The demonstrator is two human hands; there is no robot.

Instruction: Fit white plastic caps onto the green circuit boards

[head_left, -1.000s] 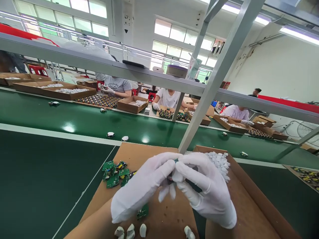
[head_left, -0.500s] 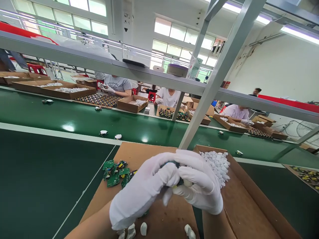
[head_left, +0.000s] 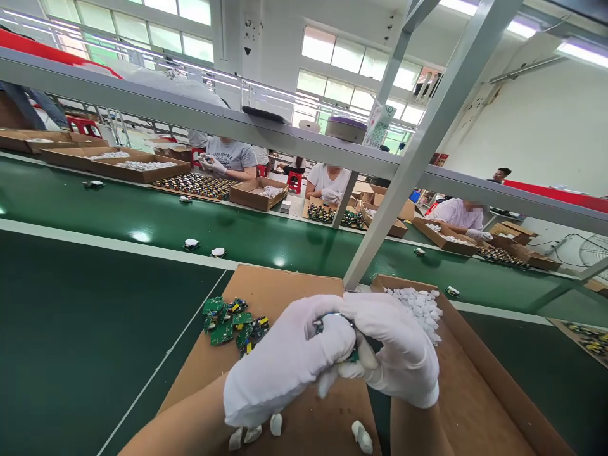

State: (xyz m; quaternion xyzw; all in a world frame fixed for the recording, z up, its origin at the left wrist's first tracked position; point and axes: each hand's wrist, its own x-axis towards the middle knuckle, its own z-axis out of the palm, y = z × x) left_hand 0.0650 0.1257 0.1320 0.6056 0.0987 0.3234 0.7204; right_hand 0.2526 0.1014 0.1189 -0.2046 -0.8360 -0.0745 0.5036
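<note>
Both my hands wear white gloves and meet above a flat cardboard sheet (head_left: 266,288). My left hand (head_left: 289,361) and my right hand (head_left: 394,348) are closed together around a small green circuit board (head_left: 332,323) with a white plastic part, mostly hidden by the fingers. A pile of green circuit boards (head_left: 235,323) lies on the cardboard to the left. A cardboard box (head_left: 475,373) to the right holds several white plastic shells (head_left: 418,307). A few white shells (head_left: 275,425) lie on the cardboard below my hands.
A green conveyor belt (head_left: 142,221) runs across, carrying small white parts (head_left: 191,244). A grey metal frame post (head_left: 403,171) slants up in front of me. Across the belt, people in white gloves (head_left: 228,158) work at cardboard trays (head_left: 259,193).
My hands have pressed closer together around the board and shifted slightly right and down. The small parts on the belt have drifted left.
</note>
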